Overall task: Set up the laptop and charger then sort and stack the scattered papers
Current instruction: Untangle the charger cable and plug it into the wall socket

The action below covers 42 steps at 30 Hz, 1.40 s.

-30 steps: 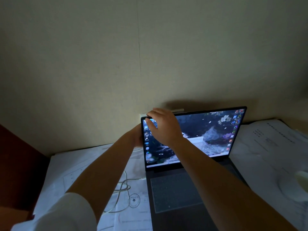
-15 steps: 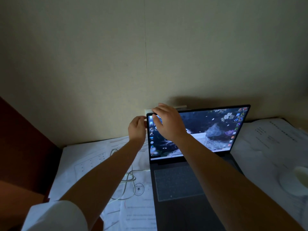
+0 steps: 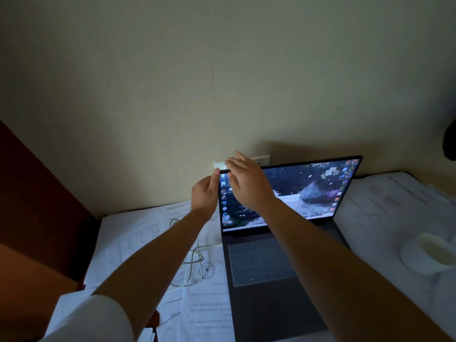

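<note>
Dimly lit desk: open laptop (image 3: 276, 243) flat on the desk against the wall, lid up, screen glowing with a desktop picture and icon columns.
Left hand (image 3: 204, 193): raised at the left edge of the lid, thumb tip at its top corner; whether touching or just beside, cannot tell; fingers loosely bent, gripping nothing plainly.
Right hand (image 3: 249, 183): spread in front of the top left corner of the screen, fingers straight, reaching above the lid toward the wall socket (image 3: 243, 162); holding nothing.
Charger cable (image 3: 195, 257): thin white cord looped on the papers just left of the laptop, one end meeting its left side; plug end hidden behind the hands.
Papers (image 3: 138, 243): loose printed sheets spread left and right of the laptop, some under the cord.
Handling, laptop: likely stiff and fairly heavy, lid thin and hinged; best taken by the base edges, not the screen.
Handling, cord: limp and light; best taken at the plug.
Handling, papers: light, floppy, prone to sliding and creasing; best gathered by the edges and squared up.
Writing: printed lines, a dotted table and a round star stamp on the sheets, too small to read; no brand visible.
Also present: white cup (image 3: 434, 250) on the right-hand sheets.
</note>
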Each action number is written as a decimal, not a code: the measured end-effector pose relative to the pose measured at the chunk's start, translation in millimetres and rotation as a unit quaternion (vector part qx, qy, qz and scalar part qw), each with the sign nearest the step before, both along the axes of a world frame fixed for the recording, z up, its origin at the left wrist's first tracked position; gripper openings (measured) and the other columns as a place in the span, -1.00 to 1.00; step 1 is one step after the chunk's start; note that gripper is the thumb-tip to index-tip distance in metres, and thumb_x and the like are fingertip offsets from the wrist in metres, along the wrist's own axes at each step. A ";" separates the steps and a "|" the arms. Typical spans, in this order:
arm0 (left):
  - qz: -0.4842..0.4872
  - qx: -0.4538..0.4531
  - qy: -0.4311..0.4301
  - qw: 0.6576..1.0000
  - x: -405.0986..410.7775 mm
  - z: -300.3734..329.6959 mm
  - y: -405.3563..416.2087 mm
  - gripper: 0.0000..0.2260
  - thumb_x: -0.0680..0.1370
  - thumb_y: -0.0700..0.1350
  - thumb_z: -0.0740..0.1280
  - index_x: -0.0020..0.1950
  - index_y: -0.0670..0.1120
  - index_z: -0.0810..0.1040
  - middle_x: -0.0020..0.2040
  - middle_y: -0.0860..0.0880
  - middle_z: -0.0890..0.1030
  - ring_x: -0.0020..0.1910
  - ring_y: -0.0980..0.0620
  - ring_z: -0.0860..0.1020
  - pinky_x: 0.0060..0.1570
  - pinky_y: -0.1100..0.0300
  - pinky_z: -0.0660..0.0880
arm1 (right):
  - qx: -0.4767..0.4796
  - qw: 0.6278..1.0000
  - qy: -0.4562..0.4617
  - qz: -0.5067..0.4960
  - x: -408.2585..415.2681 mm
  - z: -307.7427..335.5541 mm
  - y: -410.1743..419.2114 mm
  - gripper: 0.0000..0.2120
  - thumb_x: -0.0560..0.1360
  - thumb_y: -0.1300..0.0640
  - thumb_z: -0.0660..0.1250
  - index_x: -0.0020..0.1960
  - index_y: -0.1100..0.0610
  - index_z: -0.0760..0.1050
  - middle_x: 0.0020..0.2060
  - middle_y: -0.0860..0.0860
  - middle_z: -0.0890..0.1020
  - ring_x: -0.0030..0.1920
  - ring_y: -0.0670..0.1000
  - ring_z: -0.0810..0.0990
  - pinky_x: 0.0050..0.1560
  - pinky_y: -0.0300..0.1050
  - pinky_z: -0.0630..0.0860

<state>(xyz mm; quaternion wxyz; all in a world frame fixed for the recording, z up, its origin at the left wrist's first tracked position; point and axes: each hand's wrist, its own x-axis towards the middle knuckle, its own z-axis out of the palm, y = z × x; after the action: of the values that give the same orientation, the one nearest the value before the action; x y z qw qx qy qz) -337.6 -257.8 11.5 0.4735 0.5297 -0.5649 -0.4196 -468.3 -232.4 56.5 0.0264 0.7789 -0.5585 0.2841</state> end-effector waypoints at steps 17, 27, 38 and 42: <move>0.021 0.104 0.025 0.994 -1.2 0.0 14.7 -0.40 0.31 0.49 0.15 -0.23 -0.07 0.46 -0.27 -0.10 0.45 -0.23 0.02 0.43 -0.07 -0.06 0.52 | 0.140 0.989 -0.004 -0.038 19.0 -71.0 115.7 -0.47 0.60 0.07 0.18 0.50 0.21 0.17 0.50 0.11 0.21 0.51 0.07 0.16 0.48 -0.08 0.03; 0.036 0.137 0.065 0.988 -8.2 0.2 17.4 -0.47 0.45 0.36 0.25 -0.38 -0.04 0.19 -0.34 -0.11 0.26 -0.27 -0.02 0.25 -0.22 0.09 0.26 | 0.333 0.940 0.058 -0.050 21.9 -132.1 175.6 -0.07 0.47 -0.21 0.32 0.56 0.09 -0.18 0.54 0.07 -0.19 0.54 0.07 -0.18 0.50 0.00 -0.08; 0.052 0.185 0.117 0.974 -9.0 -4.7 7.5 -0.33 0.14 0.53 0.30 -0.19 -0.06 0.41 -0.20 -0.06 0.45 -0.20 -0.01 0.42 -0.16 0.08 0.43 | 0.382 0.916 0.115 -0.034 20.0 -147.7 186.7 0.16 0.30 -0.26 0.46 0.55 0.08 -0.24 0.51 0.13 -0.31 0.51 0.14 -0.32 0.43 0.00 -0.32; 0.055 0.200 0.125 0.970 -6.6 -6.0 -1.5 -0.30 0.10 0.54 0.32 -0.19 -0.08 0.44 -0.21 -0.06 0.47 -0.20 -0.02 0.45 -0.07 0.00 0.54 | 0.389 0.911 0.139 -0.006 18.5 -147.6 182.1 0.19 0.27 -0.28 0.48 0.55 0.07 -0.25 0.50 0.12 -0.33 0.50 0.12 -0.36 0.38 -0.01 -0.40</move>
<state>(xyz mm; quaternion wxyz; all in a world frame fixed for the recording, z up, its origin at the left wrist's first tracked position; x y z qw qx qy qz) -344.1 -259.3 5.5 0.4475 0.5869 -0.3758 -0.5604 -449.7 -50.3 -91.1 -0.1996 0.7554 -0.6205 -0.0672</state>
